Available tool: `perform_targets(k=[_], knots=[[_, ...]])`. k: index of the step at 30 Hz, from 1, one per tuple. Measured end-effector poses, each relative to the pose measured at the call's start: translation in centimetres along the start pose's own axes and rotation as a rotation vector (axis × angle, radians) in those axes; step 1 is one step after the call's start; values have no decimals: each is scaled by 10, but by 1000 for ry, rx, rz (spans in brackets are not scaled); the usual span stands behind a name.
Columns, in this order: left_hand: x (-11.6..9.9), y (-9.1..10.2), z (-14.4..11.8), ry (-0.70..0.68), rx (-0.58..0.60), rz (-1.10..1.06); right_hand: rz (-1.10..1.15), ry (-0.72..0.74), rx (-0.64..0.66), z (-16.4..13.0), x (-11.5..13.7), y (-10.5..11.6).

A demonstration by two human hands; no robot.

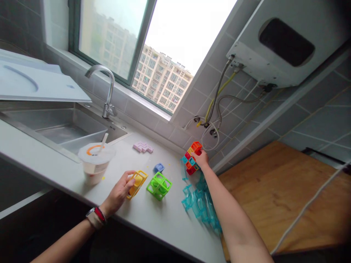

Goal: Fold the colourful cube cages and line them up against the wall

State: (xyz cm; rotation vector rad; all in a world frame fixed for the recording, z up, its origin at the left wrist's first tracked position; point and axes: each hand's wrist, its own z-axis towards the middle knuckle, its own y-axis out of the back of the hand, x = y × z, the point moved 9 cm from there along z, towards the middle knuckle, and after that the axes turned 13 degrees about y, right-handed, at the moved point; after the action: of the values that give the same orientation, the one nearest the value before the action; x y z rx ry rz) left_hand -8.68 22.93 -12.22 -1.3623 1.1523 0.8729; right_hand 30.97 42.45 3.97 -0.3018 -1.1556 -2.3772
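Observation:
My left hand (120, 191) is closed on a yellow open-frame toy block (140, 176) over the front of the counter. Just right of it stands a green open-frame block (159, 186), with a small blue block (158, 168) behind. My right hand (201, 159) reaches to the back wall, its fingers closed round a multicoloured stack of toy blocks (191, 161) in red, orange, yellow and blue. Part of the stack is hidden by the hand. Translucent teal plastic pieces (201, 204) lie heaped beneath my right forearm.
A lidded drink cup (95, 166) with a straw stands near the front edge, left of my left hand. Pale pink pieces (143, 147) lie farther back. To the left are a steel sink (65, 124) and tap (110, 91); a wooden board (274, 193) is at right.

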Motion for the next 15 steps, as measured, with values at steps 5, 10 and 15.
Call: perform_targets(k=[5, 10, 15], knots=[[-6, 0, -1, 2, 7, -57, -69, 64, 53, -15, 12, 3], [-7, -1, 0, 27, 26, -108, -140, 178, 156, -24, 33, 6], [-6, -2, 2, 12, 33, -71, -176, 245, 262, -40, 48, 6]])
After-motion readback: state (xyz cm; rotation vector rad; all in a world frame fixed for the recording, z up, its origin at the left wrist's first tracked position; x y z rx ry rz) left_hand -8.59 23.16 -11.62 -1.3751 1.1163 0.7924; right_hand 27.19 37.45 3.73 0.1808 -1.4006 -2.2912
